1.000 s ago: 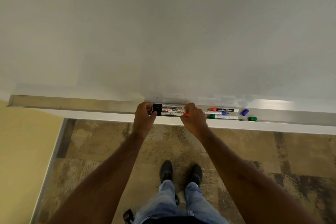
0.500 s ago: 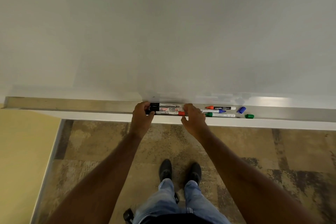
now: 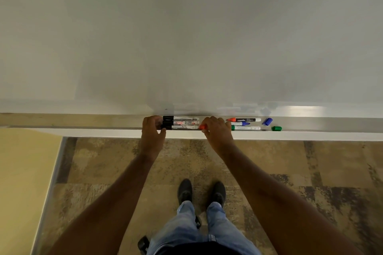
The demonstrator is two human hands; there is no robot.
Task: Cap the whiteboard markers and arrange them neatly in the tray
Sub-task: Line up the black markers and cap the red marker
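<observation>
While both hands work at the tray [image 3: 83, 122] under the whiteboard [image 3: 186, 37], three markers [image 3: 181, 123] lie side by side between them, parallel to the tray's length. Left hand [image 3: 152, 128] at their 9 o'clock end: fingers curled round the black caps, thumb under the nearest one. Right hand [image 3: 215, 128] at their 3 o'clock end: fingers curled, pinching an orange-red piece [image 3: 202, 126] at the nearest marker's end. Further toward 3 o'clock, three uncapped markers: a red-tipped marker [image 3: 243, 119] at the back, a blue-tipped marker [image 3: 240, 123] in the middle, a green-tipped marker [image 3: 245, 128] in front. Beyond them, loose: a blue cap [image 3: 267, 121], tilted, and a green cap [image 3: 276, 128] near the front lip. Patchy carpet [image 3: 310, 161] below; dark shoes [image 3: 202, 191] at 6 o'clock.
</observation>
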